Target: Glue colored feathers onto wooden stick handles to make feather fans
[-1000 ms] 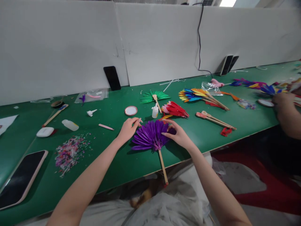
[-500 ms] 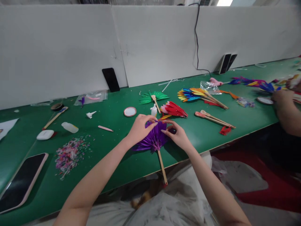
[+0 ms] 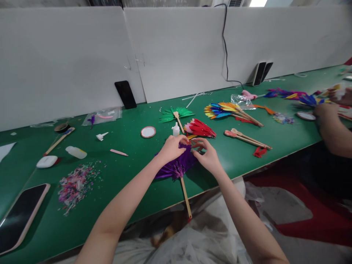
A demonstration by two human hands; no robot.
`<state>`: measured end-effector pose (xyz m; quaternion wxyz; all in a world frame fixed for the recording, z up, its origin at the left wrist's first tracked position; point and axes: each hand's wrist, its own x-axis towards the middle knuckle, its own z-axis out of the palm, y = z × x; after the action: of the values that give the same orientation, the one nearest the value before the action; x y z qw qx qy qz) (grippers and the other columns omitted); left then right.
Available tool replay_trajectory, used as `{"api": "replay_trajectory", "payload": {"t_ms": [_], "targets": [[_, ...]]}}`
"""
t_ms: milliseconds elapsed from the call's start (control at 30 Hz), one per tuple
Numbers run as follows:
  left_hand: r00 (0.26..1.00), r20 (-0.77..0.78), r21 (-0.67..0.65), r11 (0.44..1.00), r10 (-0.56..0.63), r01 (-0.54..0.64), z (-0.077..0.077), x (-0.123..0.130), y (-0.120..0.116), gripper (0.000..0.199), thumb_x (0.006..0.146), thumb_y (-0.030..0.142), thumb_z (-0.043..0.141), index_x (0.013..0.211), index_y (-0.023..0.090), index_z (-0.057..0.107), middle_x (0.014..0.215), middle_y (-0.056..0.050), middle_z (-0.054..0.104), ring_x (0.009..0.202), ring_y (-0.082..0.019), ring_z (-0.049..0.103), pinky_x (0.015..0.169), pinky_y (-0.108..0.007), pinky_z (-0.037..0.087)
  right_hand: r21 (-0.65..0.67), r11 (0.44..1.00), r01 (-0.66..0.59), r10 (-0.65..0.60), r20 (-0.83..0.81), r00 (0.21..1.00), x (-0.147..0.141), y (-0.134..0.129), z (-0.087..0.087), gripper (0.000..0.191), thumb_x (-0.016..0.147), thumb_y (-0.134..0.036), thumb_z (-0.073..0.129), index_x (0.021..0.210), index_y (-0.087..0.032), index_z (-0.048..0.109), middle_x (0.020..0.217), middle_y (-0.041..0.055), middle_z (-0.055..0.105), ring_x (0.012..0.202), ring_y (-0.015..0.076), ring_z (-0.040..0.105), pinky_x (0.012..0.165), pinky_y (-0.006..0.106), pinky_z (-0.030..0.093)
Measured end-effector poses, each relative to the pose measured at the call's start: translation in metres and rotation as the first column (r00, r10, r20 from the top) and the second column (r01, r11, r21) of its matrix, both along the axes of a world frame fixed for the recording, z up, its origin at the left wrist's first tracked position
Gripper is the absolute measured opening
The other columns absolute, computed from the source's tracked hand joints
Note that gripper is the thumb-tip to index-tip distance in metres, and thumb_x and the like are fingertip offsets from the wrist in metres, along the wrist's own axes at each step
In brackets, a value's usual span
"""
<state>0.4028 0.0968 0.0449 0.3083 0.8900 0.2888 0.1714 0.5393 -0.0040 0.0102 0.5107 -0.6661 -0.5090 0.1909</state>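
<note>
A purple feather fan (image 3: 178, 164) lies spread on the green table, its wooden stick handle (image 3: 186, 196) jutting past the front edge toward me. At the fan's far rim, my left hand (image 3: 171, 150) has its thumb and curled fingers closed on the feathers, which it partly covers. My right hand (image 3: 208, 154) hovers by the upper right feathers, with thumb and fingers curved but apart. Just beyond my hands stand a small white squeeze bottle (image 3: 176, 130) and a red and pink feather fan (image 3: 202, 128). A green feather fan (image 3: 172, 115) is spread behind them.
Left of me are a pile of coloured scraps (image 3: 77, 183), a phone (image 3: 20, 218), tweezers (image 3: 119, 152) and a glue bottle (image 3: 75, 152). A multicoloured folded fan (image 3: 222, 110) and wooden sticks (image 3: 247, 138) lie to the right. A co-worker's arm (image 3: 331, 121) reaches in at far right.
The view has shifted slightly right. My right fingers have spread apart from the feathers; my left hand stays at the fan's far rim.
</note>
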Motion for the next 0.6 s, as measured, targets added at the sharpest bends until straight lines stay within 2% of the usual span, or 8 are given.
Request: {"api": "replay_trajectory", "payload": {"t_ms": [133, 600], "targets": [[0.999, 0.038, -0.011, 1.0, -0.025, 0.025, -0.002, -0.0009, -0.0009, 0.03, 0.07, 0.009, 0.059, 0.098, 0.021, 0.058, 0.097, -0.001, 0.07, 0.096, -0.02, 0.059, 0.09, -0.037, 0.041, -0.031, 0.999, 0.013, -0.012, 0.028, 1.0, -0.0014, 0.003, 0.0012, 0.039, 0.067, -0.02, 0.059, 0.105, -0.022, 0.053, 0.084, 0.0033, 0.068, 0.073, 0.0193, 0.062, 0.07, 0.033, 0.047], [0.998, 0.055, 0.023, 0.999, -0.028, 0.027, -0.0016, -0.0005, -0.0017, 0.029, 0.073, 0.01, 0.058, 0.1, 0.021, 0.059, 0.089, 0.0, 0.07, 0.091, -0.021, 0.056, 0.085, -0.035, 0.04, -0.132, 0.986, 0.105, -0.096, 0.073, 0.993, 0.0002, 0.0008, 0.0066, 0.04, 0.064, -0.021, 0.058, 0.104, -0.023, 0.051, 0.07, -0.0015, 0.065, 0.058, 0.0151, 0.052, 0.066, 0.03, 0.043]]}}
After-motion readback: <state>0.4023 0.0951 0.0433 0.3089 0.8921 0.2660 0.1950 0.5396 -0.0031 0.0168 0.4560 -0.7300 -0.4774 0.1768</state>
